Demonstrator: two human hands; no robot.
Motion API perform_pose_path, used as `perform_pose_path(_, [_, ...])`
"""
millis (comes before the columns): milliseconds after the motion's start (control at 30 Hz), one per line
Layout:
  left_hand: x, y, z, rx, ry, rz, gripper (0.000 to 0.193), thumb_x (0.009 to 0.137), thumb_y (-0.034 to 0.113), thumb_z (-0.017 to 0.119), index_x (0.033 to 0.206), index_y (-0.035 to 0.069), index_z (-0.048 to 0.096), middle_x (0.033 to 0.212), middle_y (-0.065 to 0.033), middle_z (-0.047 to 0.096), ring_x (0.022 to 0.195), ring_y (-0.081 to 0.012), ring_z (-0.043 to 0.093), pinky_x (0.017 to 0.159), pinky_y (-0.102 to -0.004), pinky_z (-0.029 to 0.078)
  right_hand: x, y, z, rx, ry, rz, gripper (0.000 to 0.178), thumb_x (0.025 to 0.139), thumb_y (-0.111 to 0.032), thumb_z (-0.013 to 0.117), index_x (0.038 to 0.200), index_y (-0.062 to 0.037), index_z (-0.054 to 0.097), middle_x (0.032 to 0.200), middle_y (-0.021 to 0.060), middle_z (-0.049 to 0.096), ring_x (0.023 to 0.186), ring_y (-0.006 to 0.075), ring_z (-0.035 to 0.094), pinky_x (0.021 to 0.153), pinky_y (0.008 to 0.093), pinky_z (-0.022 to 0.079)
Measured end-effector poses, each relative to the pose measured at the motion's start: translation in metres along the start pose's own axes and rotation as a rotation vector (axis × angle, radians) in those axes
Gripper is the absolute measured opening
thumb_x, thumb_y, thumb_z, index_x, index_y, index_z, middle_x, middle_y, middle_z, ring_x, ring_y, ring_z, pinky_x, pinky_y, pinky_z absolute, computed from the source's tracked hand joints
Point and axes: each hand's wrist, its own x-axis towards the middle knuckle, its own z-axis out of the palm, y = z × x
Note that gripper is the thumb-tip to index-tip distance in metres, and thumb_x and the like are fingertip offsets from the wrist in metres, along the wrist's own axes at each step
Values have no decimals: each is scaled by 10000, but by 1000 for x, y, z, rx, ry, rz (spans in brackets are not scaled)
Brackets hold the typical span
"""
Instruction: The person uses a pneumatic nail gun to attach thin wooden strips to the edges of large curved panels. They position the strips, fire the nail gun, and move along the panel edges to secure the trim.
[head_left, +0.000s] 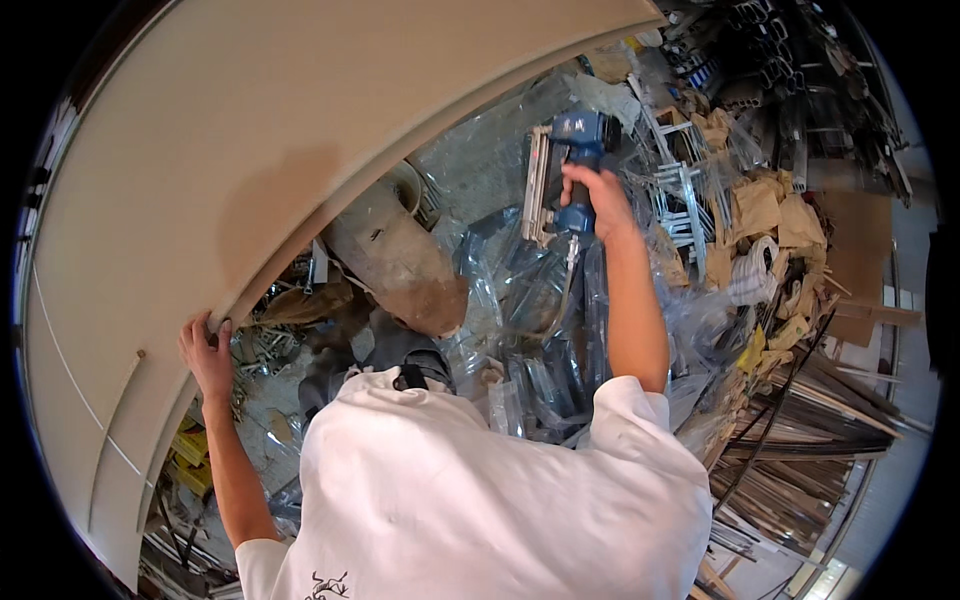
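With fingers of the left hand (208, 366) bent at its rim, clamped or merely resting being unclear, touches a broad, flat tan board (270, 130) stretching ahead of them; probably stiff, unwieldy, best taken by the edge. To their right, with fingers of the right hand (607, 203) clamped around the handle, holds a blue-and-silver nail gun (588, 150); likely dense, hard, best gripped there. Shows pale marks (573, 127) just beyond those fingers, too small to read.

At left, the left grip (209, 358) bends its fingers (190, 336); farther off to the right, the right grip (600, 203) curls, forearm (638, 310) outstretched.
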Motion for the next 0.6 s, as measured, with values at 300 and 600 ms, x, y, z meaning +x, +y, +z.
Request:
perform_pose_path(300, [8,22,4,-79,27,-76,313,943,239,747,1213,86,711,1138,-113,648,1054,-313,612,921,-421,496,77,-40,24,-244,-44,-79,184,882,-187,761,859,-35,658,720,50,643,583,158,626,555,308,491])
perform_pose_path(600, [6,15,6,-210,-19,-163,279,941,153,749,1211,90,718,1136,-71,619,1029,-227,572,844,-344,504,120,-56,34,-269,-39,-145,182,867,-141,764,816,9,676,670,52,640,532,157,614,524,319,481])
